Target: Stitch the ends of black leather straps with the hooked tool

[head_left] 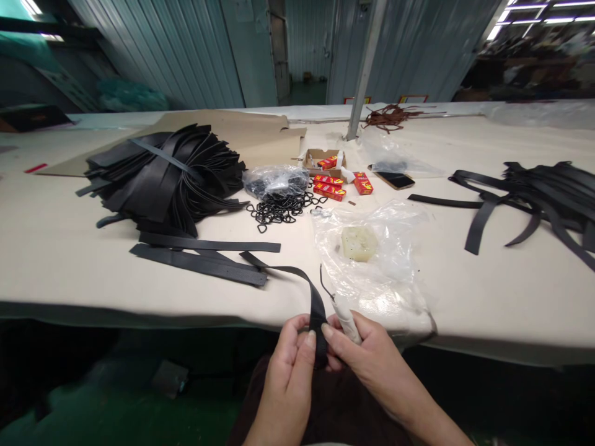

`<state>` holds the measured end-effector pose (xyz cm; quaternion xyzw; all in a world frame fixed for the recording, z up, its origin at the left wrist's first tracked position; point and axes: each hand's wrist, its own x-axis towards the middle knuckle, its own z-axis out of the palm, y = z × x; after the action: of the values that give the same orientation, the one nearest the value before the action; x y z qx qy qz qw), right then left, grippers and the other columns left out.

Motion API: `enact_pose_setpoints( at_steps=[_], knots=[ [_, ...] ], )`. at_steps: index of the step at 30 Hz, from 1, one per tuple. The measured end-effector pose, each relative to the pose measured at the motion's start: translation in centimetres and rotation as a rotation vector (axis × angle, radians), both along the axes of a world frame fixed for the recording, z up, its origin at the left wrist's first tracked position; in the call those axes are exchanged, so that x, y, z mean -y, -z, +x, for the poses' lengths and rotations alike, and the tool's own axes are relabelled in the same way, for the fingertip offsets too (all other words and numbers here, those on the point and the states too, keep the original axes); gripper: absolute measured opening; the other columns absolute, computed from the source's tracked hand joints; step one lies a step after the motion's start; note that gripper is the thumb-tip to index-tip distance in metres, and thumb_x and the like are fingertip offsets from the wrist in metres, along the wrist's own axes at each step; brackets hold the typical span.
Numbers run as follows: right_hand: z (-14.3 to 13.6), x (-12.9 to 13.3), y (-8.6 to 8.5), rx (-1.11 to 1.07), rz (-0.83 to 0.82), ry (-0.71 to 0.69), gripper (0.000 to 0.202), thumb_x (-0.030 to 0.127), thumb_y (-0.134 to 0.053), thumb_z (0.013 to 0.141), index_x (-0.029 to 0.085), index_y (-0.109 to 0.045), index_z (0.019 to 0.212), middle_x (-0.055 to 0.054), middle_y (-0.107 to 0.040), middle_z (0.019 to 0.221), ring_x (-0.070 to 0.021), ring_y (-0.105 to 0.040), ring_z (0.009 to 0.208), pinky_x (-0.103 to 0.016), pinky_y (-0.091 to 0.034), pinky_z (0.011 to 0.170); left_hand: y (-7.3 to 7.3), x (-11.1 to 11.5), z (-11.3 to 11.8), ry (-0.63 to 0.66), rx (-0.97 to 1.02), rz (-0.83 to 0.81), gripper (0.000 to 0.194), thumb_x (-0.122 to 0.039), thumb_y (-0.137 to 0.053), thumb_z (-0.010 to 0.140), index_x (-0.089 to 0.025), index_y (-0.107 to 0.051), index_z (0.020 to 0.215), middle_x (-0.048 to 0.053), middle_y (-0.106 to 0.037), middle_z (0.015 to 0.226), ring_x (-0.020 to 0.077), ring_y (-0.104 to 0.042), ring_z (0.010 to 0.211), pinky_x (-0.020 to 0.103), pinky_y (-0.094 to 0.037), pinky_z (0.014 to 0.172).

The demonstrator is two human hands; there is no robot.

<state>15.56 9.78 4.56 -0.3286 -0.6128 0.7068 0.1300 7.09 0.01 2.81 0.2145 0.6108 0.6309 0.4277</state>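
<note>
My left hand [294, 365] is closed on a black strap [317, 310], pinching it between thumb and fingers just off the table's front edge. The strap's far part curves back and lies on the table. My right hand [357, 347] has its thumb on the same strap and also holds an awl [344, 317] with a white wrapped handle. The awl's thin, bent metal tip points away from me. Just beyond it, a yellowish translucent block [359, 243] rests on a clear plastic sheet [395, 272]. Flat black strips [199, 263] lie to the left of the strap.
A tied bundle of black strips [171, 173] stands at the left. Black metal rings [279, 207] lie near a plastic bag [277, 181], red boxes [330, 189] and a phone [395, 178]. More black strips [548, 192] are at the right. A metal post [367, 74] rises behind.
</note>
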Motion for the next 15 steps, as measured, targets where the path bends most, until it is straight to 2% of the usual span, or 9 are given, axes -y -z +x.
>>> enact_pose_setpoints(
  at_steps=[8, 15],
  knots=[
    [0.3, 0.0, 0.7, -0.024, -0.048, -0.022, 0.022, 0.032, -0.048, 0.086, 0.015, -0.048, 0.070, 0.003, -0.047, 0.057, -0.0109, -0.043, 0.055, -0.022, -0.036, 0.056, 0.1, -0.2, 0.4, 0.016, 0.023, -0.002, 0.023, -0.034, -0.043, 0.089, -0.017, -0.047, 0.104, 0.002, -0.065, 0.077, 0.0165, -0.060, 0.071, 0.026, -0.047, 0.071],
    [0.3, 0.0, 1.5, -0.023, -0.102, -0.010, 0.023, 0.036, -0.054, 0.084, 0.015, -0.049, 0.075, 0.004, -0.047, 0.054, -0.0099, -0.043, 0.053, -0.022, -0.036, 0.055, 0.4, -0.2, 0.5, 0.009, -0.037, -0.026, 0.025, -0.033, -0.045, 0.089, -0.016, -0.044, 0.106, 0.001, -0.065, 0.070, 0.0172, -0.061, 0.073, 0.027, -0.046, 0.073]
  ],
)
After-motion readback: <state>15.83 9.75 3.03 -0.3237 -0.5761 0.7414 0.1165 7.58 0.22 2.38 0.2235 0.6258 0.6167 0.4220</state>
